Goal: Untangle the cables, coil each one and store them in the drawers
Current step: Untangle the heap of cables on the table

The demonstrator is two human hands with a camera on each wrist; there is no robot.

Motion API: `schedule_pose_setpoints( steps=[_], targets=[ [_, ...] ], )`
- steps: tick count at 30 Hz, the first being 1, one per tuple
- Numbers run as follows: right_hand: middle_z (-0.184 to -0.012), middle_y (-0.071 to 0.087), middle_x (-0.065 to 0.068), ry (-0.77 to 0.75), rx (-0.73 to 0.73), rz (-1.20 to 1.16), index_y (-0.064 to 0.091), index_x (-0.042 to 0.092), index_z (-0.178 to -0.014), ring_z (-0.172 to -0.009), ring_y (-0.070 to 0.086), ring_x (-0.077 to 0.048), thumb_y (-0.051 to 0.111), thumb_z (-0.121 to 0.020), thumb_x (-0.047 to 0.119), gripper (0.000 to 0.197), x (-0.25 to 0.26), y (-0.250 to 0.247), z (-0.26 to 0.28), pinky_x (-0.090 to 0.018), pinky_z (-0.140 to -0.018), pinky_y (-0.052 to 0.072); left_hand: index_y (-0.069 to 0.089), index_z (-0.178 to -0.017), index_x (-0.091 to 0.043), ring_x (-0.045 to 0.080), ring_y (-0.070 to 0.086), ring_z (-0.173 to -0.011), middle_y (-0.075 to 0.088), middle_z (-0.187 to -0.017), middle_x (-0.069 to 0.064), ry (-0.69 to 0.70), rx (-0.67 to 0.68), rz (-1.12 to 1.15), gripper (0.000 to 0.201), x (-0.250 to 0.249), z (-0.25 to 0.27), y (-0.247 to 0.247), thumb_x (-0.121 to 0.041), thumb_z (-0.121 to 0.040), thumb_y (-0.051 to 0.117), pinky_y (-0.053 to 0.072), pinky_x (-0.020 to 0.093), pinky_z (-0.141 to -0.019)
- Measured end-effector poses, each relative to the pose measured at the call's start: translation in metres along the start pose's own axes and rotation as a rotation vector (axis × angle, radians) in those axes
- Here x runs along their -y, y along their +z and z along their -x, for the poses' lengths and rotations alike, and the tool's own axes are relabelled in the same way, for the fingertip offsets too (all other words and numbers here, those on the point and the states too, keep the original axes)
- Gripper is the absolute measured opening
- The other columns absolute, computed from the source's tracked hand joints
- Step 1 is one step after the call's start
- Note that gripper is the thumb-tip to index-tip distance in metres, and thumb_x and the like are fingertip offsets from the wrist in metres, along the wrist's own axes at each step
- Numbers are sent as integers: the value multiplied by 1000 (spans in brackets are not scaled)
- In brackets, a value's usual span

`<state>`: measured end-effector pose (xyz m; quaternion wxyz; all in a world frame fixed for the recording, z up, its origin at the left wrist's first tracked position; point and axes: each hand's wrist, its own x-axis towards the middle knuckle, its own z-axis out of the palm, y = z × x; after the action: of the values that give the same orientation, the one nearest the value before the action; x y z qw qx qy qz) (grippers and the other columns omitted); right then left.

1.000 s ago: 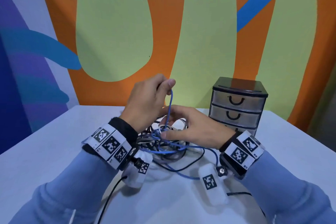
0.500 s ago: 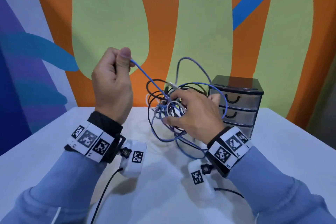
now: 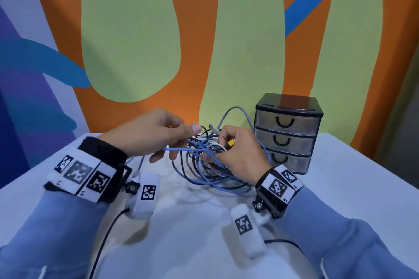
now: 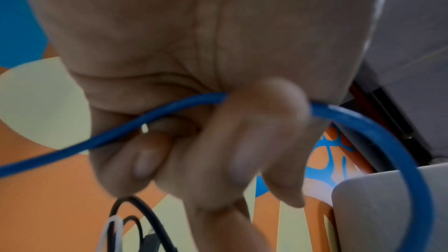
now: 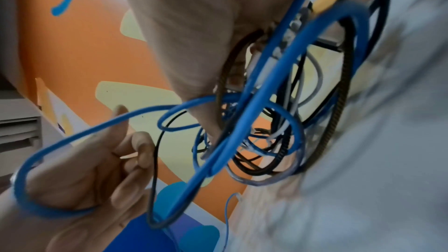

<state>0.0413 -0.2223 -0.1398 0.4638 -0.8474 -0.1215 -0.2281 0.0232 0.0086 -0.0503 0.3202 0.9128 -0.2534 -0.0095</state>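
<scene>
A tangle of blue, black, white and grey cables point(image 3: 210, 165) hangs partly lifted above the white table point(image 3: 340, 176). My right hand point(image 3: 238, 149) grips the top of the bundle point(image 5: 278, 87), with a yellow plug point(image 3: 231, 142) at its fingers. My left hand point(image 3: 158, 136) sits just left of it, with its fingers curled round a blue cable point(image 4: 169, 110) that runs across to the tangle point(image 3: 181, 149). A small black-framed chest of three clear drawers point(image 3: 288, 133) stands behind my right hand, all drawers closed.
A painted orange, green and blue wall point(image 3: 204, 29) rises right behind the table. Thin black leads point(image 3: 106, 238) trail from the wrist cameras across the near table. The table's left edge point(image 3: 34, 170) runs close to my left forearm.
My left hand came down from high on the left to beside the bundle, still holding the blue cable. The right hand lowered the tangle slightly toward the table.
</scene>
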Motion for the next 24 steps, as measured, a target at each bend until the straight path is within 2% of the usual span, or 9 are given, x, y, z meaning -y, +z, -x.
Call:
schedule_pose_setpoints(
  steps=[2,5,9,14,17,19,21,23,24],
  targets=[
    [-64,55,5,-39,-20,-35,51,18,-70,-62,47,-22,98,-66,33,50,0,2,2,-45,-68,53,68,-80,-7,22,53,-46,75,-69,8,-33,-2,27,63,1,0,1,-67,-95,58,41,22,-52],
    [-65,50,1,-81,-18,-138,49,15,-66,-63,43,-13,97,-71,23,50,2,1,6,-29,-61,44,67,-78,-8,21,45,-44,71,-65,5,-35,-55,50,58,5,-1,-2,-63,-95,62,37,23,-46],
    [-64,56,4,-36,0,-262,59,9,-74,-59,48,-13,96,-74,23,40,5,-1,9,-24,-57,43,68,-74,-10,18,30,-45,49,-52,-1,-7,-177,127,53,8,-3,-4,-58,-96,66,25,23,-43],
    [-75,72,6,33,42,-351,76,12,-84,-63,62,-9,96,-72,15,24,11,-6,11,-19,-61,49,74,-76,-9,15,29,-52,42,-54,-7,71,-237,285,71,9,0,-10,-79,-83,67,23,32,-58],
    [-93,72,4,20,18,-268,72,20,-98,-76,63,-4,99,-68,19,41,10,-6,9,-17,-71,50,83,-85,-19,13,33,-62,45,-61,-6,144,-106,204,57,7,10,-15,-75,-73,76,22,37,-67],
    [-108,64,2,-7,-51,-151,64,28,-102,-90,59,-2,102,-62,27,54,11,-8,9,-13,-75,44,85,-83,-19,8,41,-61,54,-61,-8,183,-101,192,37,4,12,-13,-55,-83,84,28,27,-64],
    [-112,58,6,-87,-115,-78,66,35,-92,-101,58,-4,101,-59,40,48,13,-8,7,-22,-88,43,82,-85,-8,-1,47,-51,56,-53,-16,230,-211,246,24,-2,8,-6,-31,-92,78,31,10,-54],
    [-103,55,16,-177,-183,-46,74,40,-82,-105,58,-7,93,-62,56,32,14,-7,6,-44,-101,44,78,-90,2,-3,49,-47,52,-46,-18,250,-351,308,26,-6,2,1,-21,-99,71,32,6,-51],
    [-98,53,18,-218,-215,-33,78,42,-82,-103,58,-10,88,-66,60,26,15,-7,6,-54,-100,44,77,-92,4,-3,48,-47,50,-44,-18,260,-398,354,28,-7,-1,4,-21,-101,69,32,7,-51]
  ],
)
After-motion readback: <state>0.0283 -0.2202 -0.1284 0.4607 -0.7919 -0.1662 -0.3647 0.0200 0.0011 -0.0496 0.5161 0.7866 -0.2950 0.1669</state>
